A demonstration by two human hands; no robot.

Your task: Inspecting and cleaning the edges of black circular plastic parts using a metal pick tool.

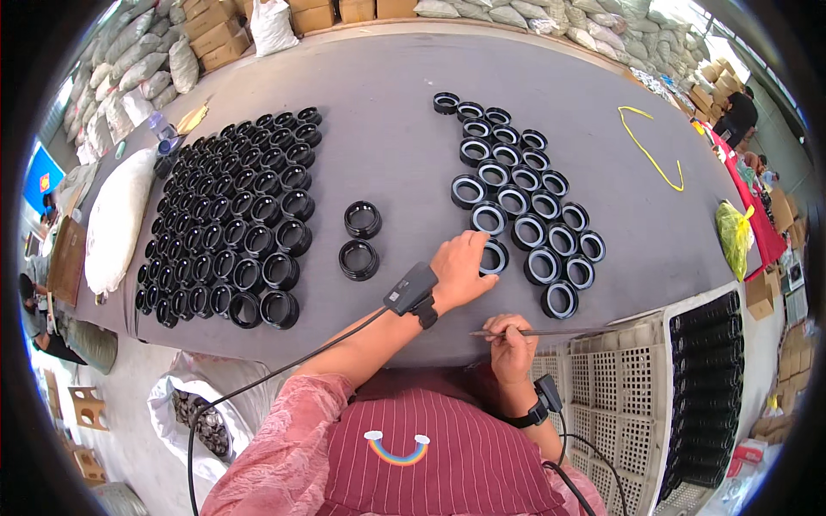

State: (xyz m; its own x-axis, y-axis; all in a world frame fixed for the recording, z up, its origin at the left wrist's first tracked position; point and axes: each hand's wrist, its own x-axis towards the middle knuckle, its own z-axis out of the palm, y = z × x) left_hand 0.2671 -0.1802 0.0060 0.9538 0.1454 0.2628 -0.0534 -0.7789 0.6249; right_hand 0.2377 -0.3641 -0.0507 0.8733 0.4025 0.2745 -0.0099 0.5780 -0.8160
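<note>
My left hand (462,270) reaches over the table with its thumb and fingers on either side of a black ring with a pale inner lining (495,256). That ring sits at the near left edge of a loose group of similar lined rings (527,234). Closer to my body, my right hand (511,346) is closed around a thin, dark, pencil-like rod (559,332), which points left and right across my fingers. Two black rings (362,219) stand apart, left of my left hand. Beyond them is a dense block of plain black rings (225,219).
Grey cloth covers the table (387,95). A white sack (120,224) lies at its left edge. At right are a yellow strap (641,150), a yellow-green bag (734,239) and pale crates (607,378), with stacked black parts (705,387) beside them. An open sack (202,421) stands below left.
</note>
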